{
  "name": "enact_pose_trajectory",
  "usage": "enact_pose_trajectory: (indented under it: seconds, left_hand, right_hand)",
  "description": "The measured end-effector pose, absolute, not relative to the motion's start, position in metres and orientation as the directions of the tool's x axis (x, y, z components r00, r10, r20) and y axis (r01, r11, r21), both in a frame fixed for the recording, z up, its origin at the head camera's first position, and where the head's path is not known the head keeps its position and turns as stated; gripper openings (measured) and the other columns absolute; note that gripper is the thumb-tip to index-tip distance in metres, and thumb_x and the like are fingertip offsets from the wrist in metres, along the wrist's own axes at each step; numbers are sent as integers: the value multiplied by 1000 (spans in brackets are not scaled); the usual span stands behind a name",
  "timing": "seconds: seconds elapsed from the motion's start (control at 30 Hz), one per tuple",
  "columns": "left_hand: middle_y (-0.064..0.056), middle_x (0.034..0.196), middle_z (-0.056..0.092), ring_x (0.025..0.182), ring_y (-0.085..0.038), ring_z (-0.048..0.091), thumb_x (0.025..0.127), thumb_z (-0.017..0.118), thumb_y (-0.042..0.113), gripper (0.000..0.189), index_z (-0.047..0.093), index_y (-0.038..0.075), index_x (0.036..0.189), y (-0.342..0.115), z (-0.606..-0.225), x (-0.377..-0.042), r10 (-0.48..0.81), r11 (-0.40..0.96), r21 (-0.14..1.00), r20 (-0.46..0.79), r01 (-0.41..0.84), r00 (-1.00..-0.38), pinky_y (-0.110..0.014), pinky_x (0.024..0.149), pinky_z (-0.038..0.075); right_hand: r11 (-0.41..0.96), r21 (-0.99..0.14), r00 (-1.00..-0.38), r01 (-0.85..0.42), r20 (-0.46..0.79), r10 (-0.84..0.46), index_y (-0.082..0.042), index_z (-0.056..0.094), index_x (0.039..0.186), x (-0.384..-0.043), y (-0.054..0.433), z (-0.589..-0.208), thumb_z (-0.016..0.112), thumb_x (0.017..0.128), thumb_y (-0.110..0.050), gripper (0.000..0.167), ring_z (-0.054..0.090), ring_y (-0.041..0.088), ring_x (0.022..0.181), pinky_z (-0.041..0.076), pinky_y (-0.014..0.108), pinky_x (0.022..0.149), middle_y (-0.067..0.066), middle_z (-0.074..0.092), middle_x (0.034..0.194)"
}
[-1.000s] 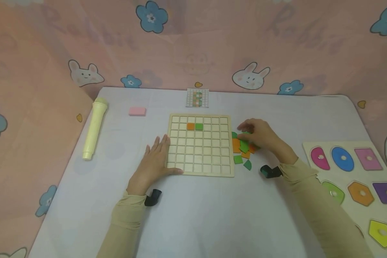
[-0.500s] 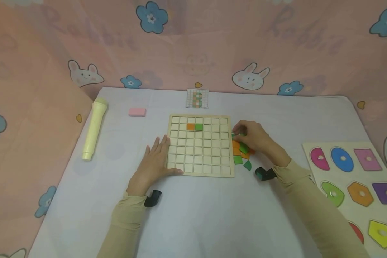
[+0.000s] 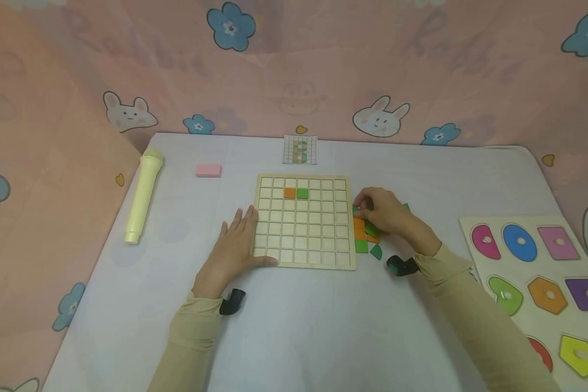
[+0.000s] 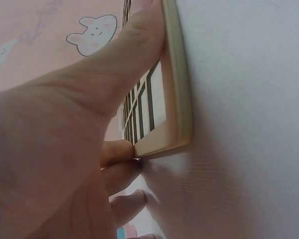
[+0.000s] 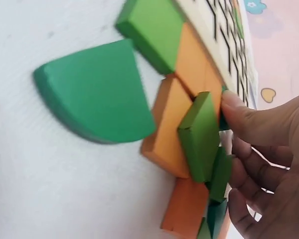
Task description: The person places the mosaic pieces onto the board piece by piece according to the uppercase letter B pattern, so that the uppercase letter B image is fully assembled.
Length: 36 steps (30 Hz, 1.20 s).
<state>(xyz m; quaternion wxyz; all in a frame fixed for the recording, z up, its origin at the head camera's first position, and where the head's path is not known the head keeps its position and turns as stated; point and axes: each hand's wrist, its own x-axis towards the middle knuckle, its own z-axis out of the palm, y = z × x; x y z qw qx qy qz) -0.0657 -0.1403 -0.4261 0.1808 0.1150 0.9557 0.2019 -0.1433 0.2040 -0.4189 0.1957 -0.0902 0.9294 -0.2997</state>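
Observation:
A square wooden grid board point(image 3: 301, 228) lies mid-table, with one orange tile point(image 3: 290, 193) and one green tile point(image 3: 302, 194) side by side in its cells. My left hand point(image 3: 227, 250) rests at the board's lower left corner, fingers along its left edge, thumb over the front edge. At the right edge, my right hand point(image 3: 384, 209) pinches a dark green tile point(image 5: 223, 112) between thumb and index finger; most of that tile is hidden. Below this hand lies a heap of orange and green tiles, among them a dark green quarter-circle tile point(image 5: 97, 94) and a green square tile point(image 3: 361, 246).
Behind the board lies a small pattern card point(image 3: 300, 149). A pink block point(image 3: 208, 171) and a pale yellow microphone-shaped stick point(image 3: 144, 196) are to the left. On the right is a knobbed shape puzzle point(image 3: 514, 272). A printed cloth backdrop point(image 3: 294, 65) borders the table.
My right hand has shifted left and slightly toward me, from above the heap to the tile beside the board's right edge. The left hand has stayed in place.

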Motion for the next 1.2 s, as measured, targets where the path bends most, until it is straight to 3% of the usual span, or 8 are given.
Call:
enact_pose_trajectory:
  seconds: [0.2, 0.43, 0.8, 1.2]
  left_hand:
    - [-17, 178, 6, 166, -41, 4, 81, 88, 52, 128, 11, -3, 168, -140, -425, -66, 294, 891, 429, -302, 146, -907, -67, 131, 11]
    - [-16, 179, 5, 166, -41, 4, 81, 88, 52, 128, 11, -3, 168, -141, -426, -65, 293, 890, 433, -302, 143, -907, -67, 132, 10]
    - [-16, 179, 5, 166, -40, 3, 82, 88, 53, 129, 10, -2, 168, -142, -428, -66, 296, 890, 431, -302, 147, -906, -66, 132, 10]
    - [-16, 178, 6, 166, -41, 4, 82, 88, 52, 128, 11, -3, 168, -142, -429, -66, 297, 889, 432, -296, 150, -908, -67, 131, 10]
  right_hand:
    - [788, -606, -932, -111, -212, -294, 1, 67, 110, -149, 204, -416, 73, 99, -8, 15, 58, 28, 90, 49, 35, 78, 15, 66, 98]
    - [655, -741, -969, -152, -18, -245, 4, 72, 110, -159, 183, -428, 71, 100, -4, 13, 67, 31, 91, 52, 32, 82, 21, 74, 102]
    - [594, -792, -967, -144, -15, -254, 3, 75, 111, -170, 136, -434, 72, 100, -4, 14, 73, 33, 95, 59, 43, 88, 22, 77, 105]
    - [666, -728, -969, -164, -7, -245, 4, 81, 101, -170, 125, -432, 74, 98, -4, 11, 61, 30, 92, 50, 35, 81, 20, 71, 103]
